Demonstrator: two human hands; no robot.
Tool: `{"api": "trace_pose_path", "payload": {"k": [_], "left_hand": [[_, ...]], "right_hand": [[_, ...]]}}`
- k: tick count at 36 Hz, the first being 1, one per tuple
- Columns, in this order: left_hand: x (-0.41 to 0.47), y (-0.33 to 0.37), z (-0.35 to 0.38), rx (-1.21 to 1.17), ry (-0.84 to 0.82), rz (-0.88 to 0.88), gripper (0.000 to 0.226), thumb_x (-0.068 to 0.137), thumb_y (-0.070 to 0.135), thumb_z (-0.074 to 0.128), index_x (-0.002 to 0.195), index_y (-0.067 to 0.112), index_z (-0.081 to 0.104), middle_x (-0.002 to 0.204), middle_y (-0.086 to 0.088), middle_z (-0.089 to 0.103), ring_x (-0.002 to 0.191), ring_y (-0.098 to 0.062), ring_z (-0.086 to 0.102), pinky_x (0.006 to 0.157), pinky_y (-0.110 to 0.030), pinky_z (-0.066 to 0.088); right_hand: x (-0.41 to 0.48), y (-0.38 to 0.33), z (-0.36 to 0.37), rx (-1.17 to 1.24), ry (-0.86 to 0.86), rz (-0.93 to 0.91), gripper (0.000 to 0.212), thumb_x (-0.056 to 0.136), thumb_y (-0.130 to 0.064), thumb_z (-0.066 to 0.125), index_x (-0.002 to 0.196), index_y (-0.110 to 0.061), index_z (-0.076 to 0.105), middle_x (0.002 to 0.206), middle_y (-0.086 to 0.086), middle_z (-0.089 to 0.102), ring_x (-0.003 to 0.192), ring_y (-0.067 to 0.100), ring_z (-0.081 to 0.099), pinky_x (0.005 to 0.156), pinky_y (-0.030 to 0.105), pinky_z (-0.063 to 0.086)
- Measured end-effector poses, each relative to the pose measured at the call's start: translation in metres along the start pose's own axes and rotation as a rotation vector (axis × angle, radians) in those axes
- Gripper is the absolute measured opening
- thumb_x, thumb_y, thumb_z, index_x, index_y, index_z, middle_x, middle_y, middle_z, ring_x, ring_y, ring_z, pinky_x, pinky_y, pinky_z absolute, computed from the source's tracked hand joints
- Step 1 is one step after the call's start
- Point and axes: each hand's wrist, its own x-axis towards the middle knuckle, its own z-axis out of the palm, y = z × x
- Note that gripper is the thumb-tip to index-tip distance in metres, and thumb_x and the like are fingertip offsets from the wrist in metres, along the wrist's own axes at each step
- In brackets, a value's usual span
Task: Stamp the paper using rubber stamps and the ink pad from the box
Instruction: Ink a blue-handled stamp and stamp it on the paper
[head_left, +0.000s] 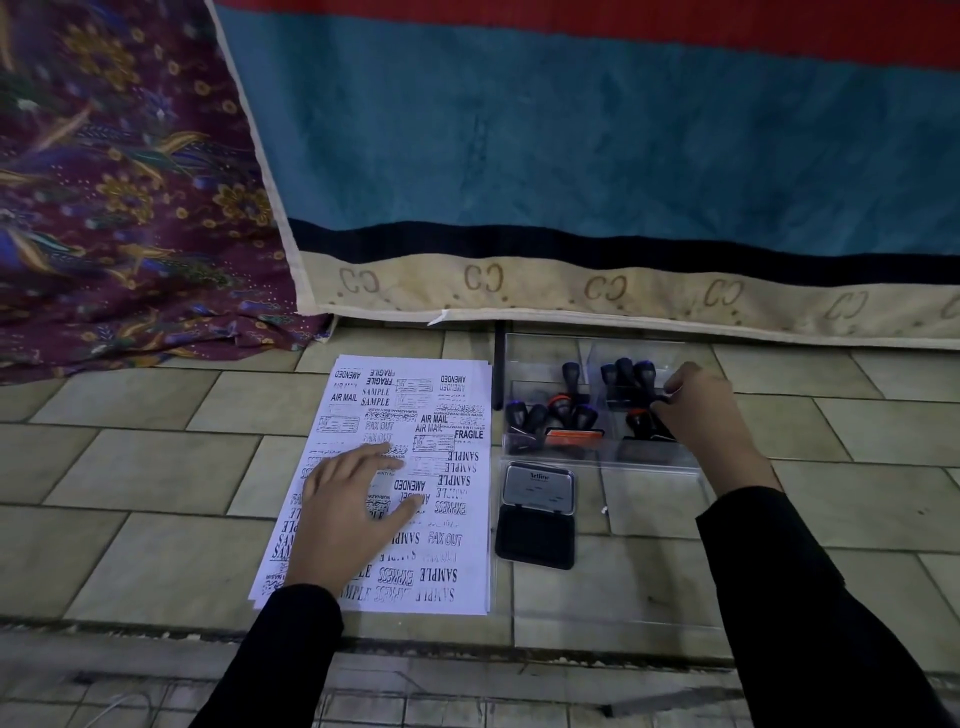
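— Where's the paper, and what's written on it?

— The paper lies flat on the tiled floor, crowded with black stamp marks facing every way: AIR MAIL, SAMPLE, FRAGILE, AMENDED, FAX OUT, EXPRESS, plus some framed blocks too small to read.

— And the left hand?

— The left hand rests on the sheet's lower left part, palm down, fingers straight and spread, holding nothing. Its sleeve is black.

— The stamps?

— They are in the clear box, at about 2 o'clock from the sheet (it has several compartments). A cluster of dark-handled stamps stands in the near left section, and more stand at the far right.

— What's the right hand up to?

— The right hand reaches into the box's right side, fingers curled beside the far stamps, thumb next to an orange-collared stamp. I can't tell whether it actually grips one, since the hand covers the contact.

— The ink pad?

— The ink pad sits open at 3 o'clock from the sheet, just beside it and at 6 o'clock from the box's left end. Its raised lid reads "Artline".

— Behind all that?

— At 12 o'clock hangs a blue cloth with a cream hem printed "CC". A purple floral cloth lies at 10 o'clock.
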Motion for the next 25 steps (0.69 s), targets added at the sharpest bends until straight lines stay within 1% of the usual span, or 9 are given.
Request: {"api": "trace_pose_path", "payload": {"k": [3, 6, 8, 11, 13, 16, 20, 22, 25], "left_hand": [[0.000, 0.000, 0.000, 0.000, 0.000, -0.002, 0.053, 0.072, 0.070, 0.052, 0.112, 0.036, 0.061, 0.129, 0.026, 0.048, 0.117, 0.008, 0.032, 0.111, -0.030, 0.017], [0.000, 0.000, -0.001, 0.003, -0.008, -0.003, 0.053, 0.073, 0.071, 0.051, 0.112, 0.037, 0.061, 0.130, 0.027, 0.046, 0.119, 0.006, 0.034, 0.111, -0.031, 0.016], [0.000, 0.000, -0.001, 0.007, -0.010, -0.003, 0.054, 0.073, 0.071, 0.050, 0.112, 0.037, 0.061, 0.130, 0.026, 0.047, 0.120, 0.004, 0.035, 0.112, -0.030, 0.015], [0.001, 0.001, -0.001, 0.005, -0.006, -0.006, 0.054, 0.072, 0.072, 0.050, 0.112, 0.037, 0.061, 0.131, 0.026, 0.047, 0.121, 0.003, 0.036, 0.112, -0.030, 0.014], [0.000, 0.001, -0.001, 0.001, -0.003, -0.004, 0.054, 0.072, 0.072, 0.049, 0.112, 0.037, 0.061, 0.130, 0.027, 0.047, 0.121, 0.004, 0.035, 0.111, -0.029, 0.014], [-0.001, 0.002, -0.002, 0.000, -0.008, -0.001, 0.054, 0.073, 0.072, 0.050, 0.113, 0.038, 0.061, 0.131, 0.027, 0.046, 0.120, 0.007, 0.032, 0.111, -0.027, 0.012], [0.000, 0.001, -0.001, 0.003, -0.014, -0.002, 0.052, 0.073, 0.072, 0.051, 0.113, 0.039, 0.060, 0.131, 0.029, 0.044, 0.119, 0.008, 0.031, 0.111, -0.028, 0.013], [0.000, 0.000, -0.001, 0.002, -0.014, 0.003, 0.051, 0.073, 0.071, 0.051, 0.113, 0.040, 0.059, 0.131, 0.029, 0.043, 0.120, 0.007, 0.032, 0.111, -0.029, 0.014], [0.000, -0.001, 0.000, -0.010, -0.005, 0.006, 0.049, 0.074, 0.070, 0.052, 0.112, 0.040, 0.059, 0.130, 0.029, 0.046, 0.120, 0.006, 0.035, 0.113, -0.033, 0.017]], "right_hand": [[-0.001, -0.008, -0.001, -0.059, 0.050, -0.041, 0.014, 0.078, -0.008, 0.066, 0.086, 0.001, 0.060, 0.089, 0.025, 0.063, 0.084, 0.036, 0.058, 0.067, 0.033, 0.044], [-0.003, -0.025, 0.002, -0.049, 0.135, -0.125, 0.009, 0.084, -0.011, 0.061, 0.079, -0.003, 0.061, 0.080, 0.017, 0.062, 0.073, 0.031, 0.058, 0.059, 0.028, 0.038], [-0.002, -0.042, 0.007, -0.038, 0.130, -0.179, 0.008, 0.087, -0.011, 0.057, 0.083, -0.006, 0.063, 0.077, 0.012, 0.060, 0.070, 0.026, 0.056, 0.059, 0.028, 0.040], [0.002, -0.066, 0.022, -0.066, 0.038, -0.255, 0.010, 0.086, -0.011, 0.053, 0.088, -0.007, 0.062, 0.084, 0.015, 0.066, 0.077, 0.031, 0.062, 0.064, 0.035, 0.051], [0.005, -0.078, 0.031, -0.191, -0.003, -0.293, 0.014, 0.087, -0.013, 0.052, 0.090, -0.006, 0.063, 0.089, 0.019, 0.066, 0.086, 0.035, 0.061, 0.064, 0.034, 0.046], [0.013, -0.093, 0.040, -0.388, -0.021, -0.325, 0.019, 0.089, -0.011, 0.050, 0.101, -0.005, 0.063, 0.102, 0.018, 0.065, 0.101, 0.034, 0.056, 0.067, 0.032, 0.040], [0.021, -0.107, 0.046, -0.496, -0.070, -0.283, 0.023, 0.091, -0.015, 0.049, 0.108, -0.007, 0.062, 0.110, 0.014, 0.064, 0.104, 0.032, 0.057, 0.075, 0.035, 0.045], [0.024, -0.110, 0.047, -0.515, -0.082, -0.261, 0.023, 0.090, -0.013, 0.049, 0.108, -0.008, 0.063, 0.112, 0.013, 0.064, 0.105, 0.032, 0.058, 0.081, 0.036, 0.046], [0.026, -0.113, 0.047, -0.552, -0.081, -0.256, 0.024, 0.088, -0.006, 0.051, 0.109, -0.009, 0.061, 0.112, 0.012, 0.063, 0.105, 0.032, 0.059, 0.082, 0.037, 0.045]]}}
